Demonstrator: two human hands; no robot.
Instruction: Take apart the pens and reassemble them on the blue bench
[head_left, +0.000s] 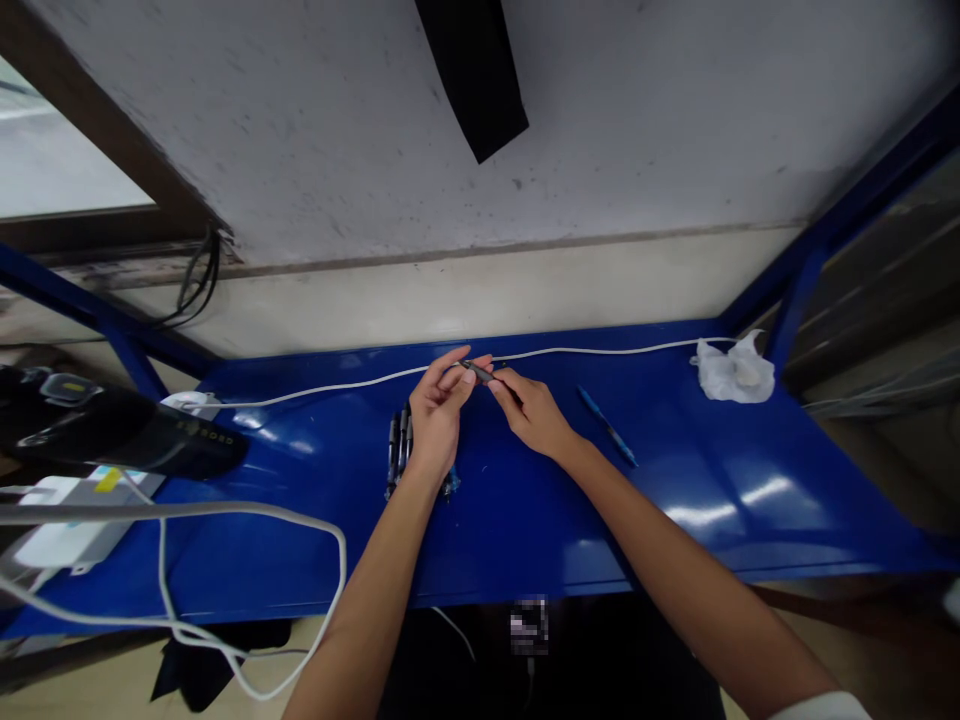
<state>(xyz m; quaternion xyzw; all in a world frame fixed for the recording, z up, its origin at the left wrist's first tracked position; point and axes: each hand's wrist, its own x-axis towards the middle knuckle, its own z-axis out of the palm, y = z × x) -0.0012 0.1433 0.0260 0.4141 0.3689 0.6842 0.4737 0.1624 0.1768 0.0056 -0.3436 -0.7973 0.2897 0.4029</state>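
Note:
Above the middle of the blue table (517, 520), both hands meet on a dark pen (480, 372). My left hand (439, 410) pinches one end of it between thumb and fingers. The other end is gripped by my right hand (534, 408), its fingertips closed. Several dark pens (392, 450) lie side by side on the table, partly hidden behind my left hand and wrist. To the right of my right hand, a single blue pen (607, 427) lies at a slant.
A white cable (600, 351) runs along the table's back edge to a crumpled white plastic bag (735, 370). At left are a black bottle (112, 420), a white power strip (82, 520) and a looped white cord (341, 560). Blue frame posts (799, 280) stand at both sides.

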